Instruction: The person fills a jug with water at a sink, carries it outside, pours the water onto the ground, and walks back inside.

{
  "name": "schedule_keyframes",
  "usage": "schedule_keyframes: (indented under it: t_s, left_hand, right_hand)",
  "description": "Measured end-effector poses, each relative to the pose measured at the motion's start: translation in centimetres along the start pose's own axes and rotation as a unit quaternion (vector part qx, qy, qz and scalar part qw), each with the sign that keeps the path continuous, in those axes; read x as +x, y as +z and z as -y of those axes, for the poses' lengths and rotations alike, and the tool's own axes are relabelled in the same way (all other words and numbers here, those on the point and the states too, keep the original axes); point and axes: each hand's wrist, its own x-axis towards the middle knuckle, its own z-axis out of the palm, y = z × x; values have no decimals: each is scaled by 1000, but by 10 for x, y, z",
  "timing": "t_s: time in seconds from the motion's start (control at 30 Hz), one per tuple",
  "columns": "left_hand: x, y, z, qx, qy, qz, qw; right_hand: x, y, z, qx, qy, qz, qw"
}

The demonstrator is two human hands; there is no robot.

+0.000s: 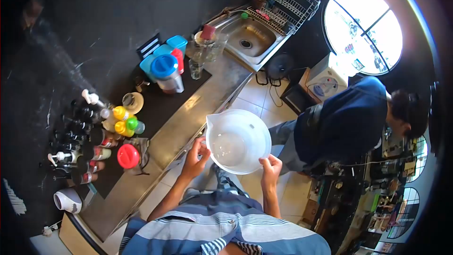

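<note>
fingers of my left hand (194, 159) are curled in, gripping the left edge of a spouted translucent mixing bowl (238, 141) mid-frame; my right hand (271, 167) pinches its lower-right rim, thumb against bent fingers. print on the dark-capped jars (97, 152), lower left, and on the blue label (325, 87) of the white container (330, 67), upper right, is too small to read.

Blown-out round window (370, 23), glare on metal counter (188, 106), dim black wall (108, 9), fisheye-bent edges, darkened corners
</note>
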Motion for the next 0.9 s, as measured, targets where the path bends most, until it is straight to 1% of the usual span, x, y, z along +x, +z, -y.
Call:
schedule_keyframes:
  t_s: [0.03, 0.07, 0.13, 0.17, 0.27, 0.3, 0.33, 0.37, 0.43, 0.47, 0.5, 0.57, 0.63, 0.67, 0.73, 0.77, 0.83, 0.87, 0.9]
  left_hand:
    - [17, 12, 0, 9, 5, -8, 1000]
    - [34, 23, 8, -12, -7, -19, 1000]
    - [71, 45, 13, -26, -15, -30, 999]
    - [89, 56, 16, -37, -9, -23, 999]
    - [144, 82, 4, -63, -57, -6, 996]
    - [162, 90, 6, -77, -89, -16, 993]
    - [184, 95, 5, -80, -84, -18, 993]
    - [207, 102, 4, -87, -104, -31, 990]
    - [255, 107, 16, -79, -117, -59, 988]
    - [281, 110, 24, -83, -126, -73, 986]
    - [310, 112, 29, -87, -133, -88, 983]
    - [375, 115, 39, -61, -125, -105, 985]
    - [453, 120, 48, -39, -135, -106, 984]
    - [492, 124, 49, -6, -133, -96, 986]
    - [583, 138, 62, 9, -111, -71, 991]
    - [631, 142, 79, -27, -119, -46, 991]
    - [719, 157, 89, -10, -180, -12, 984]
    - [760, 162, 94, 6, -199, 22, 980]
    - [806, 165, 120, 25, -208, 48, 977]
  right_hand:
    - [20, -1, 10, 0, 2, 5, 1000]
    - [46, -12, 1, -11, 9, 19, 1000]
    - [91, -12, 10, 32, -6, 15, 999]
    - [118, -23, 5, -6, -16, 32, 999]
    - [186, -35, 17, -57, -32, 24, 998]
    - [203, -36, 29, -41, -30, 22, 998]
    - [223, -38, 39, -24, -31, 21, 999]
    - [245, -45, 41, -6, -31, 25, 999]
    - [291, -57, 42, 19, -49, 11, 999]
    - [313, -64, 46, 4, -42, 0, 999]
    - [330, -61, 61, 15, -44, -18, 999]
    - [368, -63, 74, 26, -34, -44, 998]
    - [414, -74, 76, 11, -26, -27, 999]
    - [434, -71, 80, 27, -25, -40, 999]
    - [477, -72, 85, 28, -19, -41, 999]
    - [499, -74, 86, 28, -13, -45, 999]
    - [539, -69, 95, 25, -17, -61, 998]
    - [554, -71, 99, 22, -17, -75, 997]
    - [569, -73, 103, 19, -20, -79, 996]
